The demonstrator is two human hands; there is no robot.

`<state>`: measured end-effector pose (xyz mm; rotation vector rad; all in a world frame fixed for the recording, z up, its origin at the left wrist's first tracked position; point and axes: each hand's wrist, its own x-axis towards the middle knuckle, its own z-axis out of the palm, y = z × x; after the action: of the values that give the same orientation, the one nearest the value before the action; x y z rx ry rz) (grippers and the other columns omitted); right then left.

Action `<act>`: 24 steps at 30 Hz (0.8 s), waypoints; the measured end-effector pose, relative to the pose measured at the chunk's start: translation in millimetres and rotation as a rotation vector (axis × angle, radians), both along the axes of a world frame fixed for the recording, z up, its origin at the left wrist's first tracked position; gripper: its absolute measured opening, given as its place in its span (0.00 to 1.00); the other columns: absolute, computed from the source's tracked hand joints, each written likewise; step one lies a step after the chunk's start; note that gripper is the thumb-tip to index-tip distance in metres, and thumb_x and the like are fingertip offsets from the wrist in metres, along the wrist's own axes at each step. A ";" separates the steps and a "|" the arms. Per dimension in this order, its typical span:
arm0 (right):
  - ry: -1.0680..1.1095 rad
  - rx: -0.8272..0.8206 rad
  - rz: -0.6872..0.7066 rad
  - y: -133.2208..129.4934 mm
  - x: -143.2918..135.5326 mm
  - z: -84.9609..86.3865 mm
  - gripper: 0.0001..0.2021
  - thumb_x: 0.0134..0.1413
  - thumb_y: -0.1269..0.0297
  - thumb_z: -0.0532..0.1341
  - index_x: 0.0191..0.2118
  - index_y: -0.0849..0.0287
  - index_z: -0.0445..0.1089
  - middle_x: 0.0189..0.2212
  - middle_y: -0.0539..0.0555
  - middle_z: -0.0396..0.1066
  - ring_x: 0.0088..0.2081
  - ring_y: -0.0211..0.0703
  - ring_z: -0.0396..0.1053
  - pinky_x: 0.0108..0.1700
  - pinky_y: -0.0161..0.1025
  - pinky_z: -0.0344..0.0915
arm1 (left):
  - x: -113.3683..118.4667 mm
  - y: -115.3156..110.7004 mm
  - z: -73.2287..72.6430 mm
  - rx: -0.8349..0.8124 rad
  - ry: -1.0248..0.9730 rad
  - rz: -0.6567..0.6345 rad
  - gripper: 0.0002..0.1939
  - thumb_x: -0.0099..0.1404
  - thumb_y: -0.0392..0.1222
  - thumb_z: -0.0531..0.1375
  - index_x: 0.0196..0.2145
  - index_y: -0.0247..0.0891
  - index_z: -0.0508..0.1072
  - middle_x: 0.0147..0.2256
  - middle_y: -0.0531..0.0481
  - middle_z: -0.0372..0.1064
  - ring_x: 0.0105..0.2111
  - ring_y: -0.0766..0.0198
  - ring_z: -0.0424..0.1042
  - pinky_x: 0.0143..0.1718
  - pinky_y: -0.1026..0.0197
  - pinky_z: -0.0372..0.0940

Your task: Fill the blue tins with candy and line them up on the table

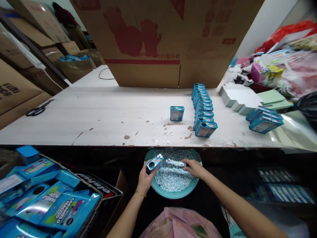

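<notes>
My left hand (pixel 145 178) grips a small blue candy box (pixel 155 163), tilted over a teal bowl (pixel 173 194) full of small pale candies (pixel 170 177). My right hand (pixel 194 168) reaches into the bowl and its fingers close on a clump of candies next to the box's open end. The bowl sits below the table's front edge, between my arms. On the white table (pixel 99 115) a single blue box (pixel 177 113) stands apart from a row of several like boxes (pixel 203 107).
A carton of flat blue box blanks (pixel 47 201) lies at lower left. A big cardboard box (pixel 158 39) stands at the table's back. White trays (pixel 237 97) and more blue boxes (pixel 264 119) lie at right. Scissors (pixel 37 109) rest at far left. Pink cloth (pixel 178 223) covers my lap.
</notes>
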<state>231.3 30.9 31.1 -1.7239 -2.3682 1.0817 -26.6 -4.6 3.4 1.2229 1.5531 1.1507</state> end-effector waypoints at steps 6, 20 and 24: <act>0.001 0.070 0.143 4.2 0.2 69.9 0.14 0.48 0.62 0.55 0.43 0.53 0.65 0.36 0.50 0.71 0.38 0.41 0.66 0.37 0.33 0.57 | 12.5 -0.4 -4.0 0.118 0.097 -0.064 0.17 0.49 0.37 0.59 0.40 0.38 0.67 0.40 0.47 0.66 0.42 0.58 0.65 0.47 0.53 0.57; -0.459 0.444 0.400 -18.4 -59.2 109.1 0.10 0.53 0.73 0.46 0.37 0.61 0.62 0.28 0.58 0.67 0.32 0.45 0.67 0.30 0.38 0.58 | 29.9 -2.2 -16.2 0.193 0.153 -0.143 0.21 0.47 0.28 0.54 0.41 0.39 0.67 0.43 0.46 0.62 0.46 0.57 0.61 0.51 0.50 0.54; -0.449 0.389 0.376 -17.7 -48.1 111.2 0.09 0.52 0.72 0.48 0.36 0.58 0.62 0.29 0.56 0.66 0.31 0.44 0.66 0.29 0.37 0.56 | 29.0 -2.3 -15.5 0.185 0.114 -0.128 0.18 0.49 0.31 0.56 0.40 0.39 0.68 0.41 0.46 0.63 0.45 0.58 0.62 0.50 0.52 0.55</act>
<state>183.2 13.2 142.3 -1.5394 -2.9964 0.2066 2.4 -6.9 -12.2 1.5122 1.4521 1.1783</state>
